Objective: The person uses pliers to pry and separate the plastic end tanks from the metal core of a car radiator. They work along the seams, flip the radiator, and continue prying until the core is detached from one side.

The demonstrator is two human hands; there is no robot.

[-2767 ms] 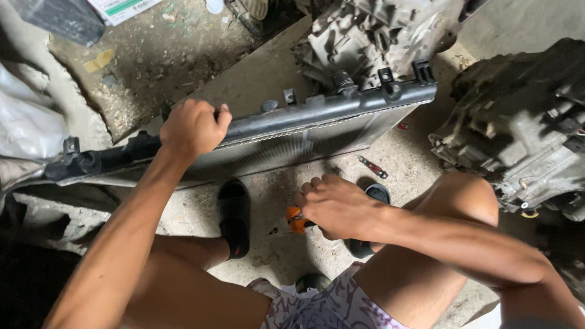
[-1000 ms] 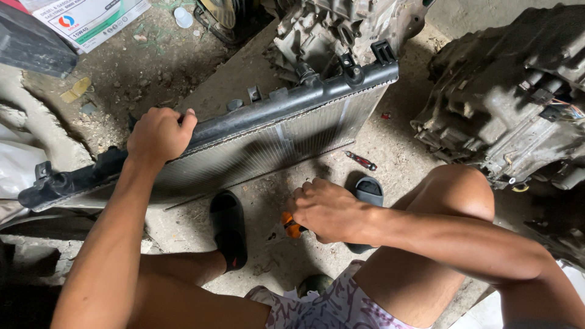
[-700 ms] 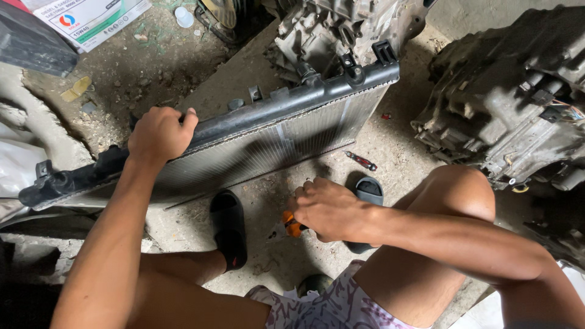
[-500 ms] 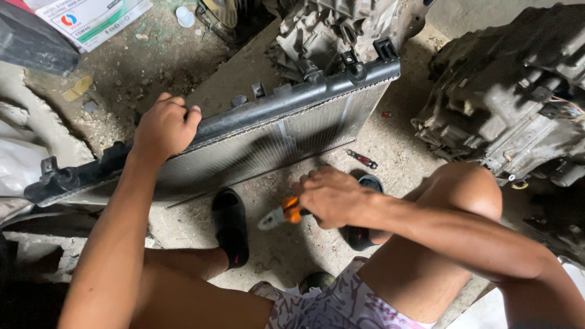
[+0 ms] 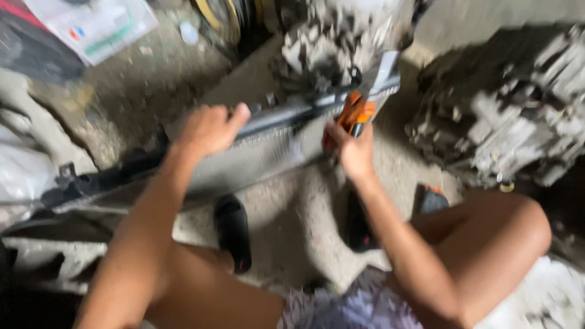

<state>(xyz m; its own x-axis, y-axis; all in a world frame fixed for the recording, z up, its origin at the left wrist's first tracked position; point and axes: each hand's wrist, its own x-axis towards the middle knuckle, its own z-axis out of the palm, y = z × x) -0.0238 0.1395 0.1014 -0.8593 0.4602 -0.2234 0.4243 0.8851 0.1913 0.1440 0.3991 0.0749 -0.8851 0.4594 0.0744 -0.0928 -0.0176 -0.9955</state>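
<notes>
The picture is motion-blurred. A long car radiator (image 5: 262, 155) with a black top tank stands on edge across the concrete floor. My left hand (image 5: 210, 128) grips its top edge near the middle. My right hand (image 5: 352, 149) is raised beside the radiator's right end and is closed on the orange handle of pliers (image 5: 361, 103), whose grey jaws point up at the radiator's upper right corner.
A grey engine part (image 5: 518, 116) sits at the right and another metal casting (image 5: 341, 42) behind the radiator. A cardboard box (image 5: 91, 24) lies at the top left. Black sandals (image 5: 233, 231) rest on the floor between my knees. White sacking (image 5: 18, 176) lies at the left.
My right hand picked the orange-handled pliers off the floor and lifted them up to the radiator's right end. My left hand stayed on the top edge. The camera moved closer.
</notes>
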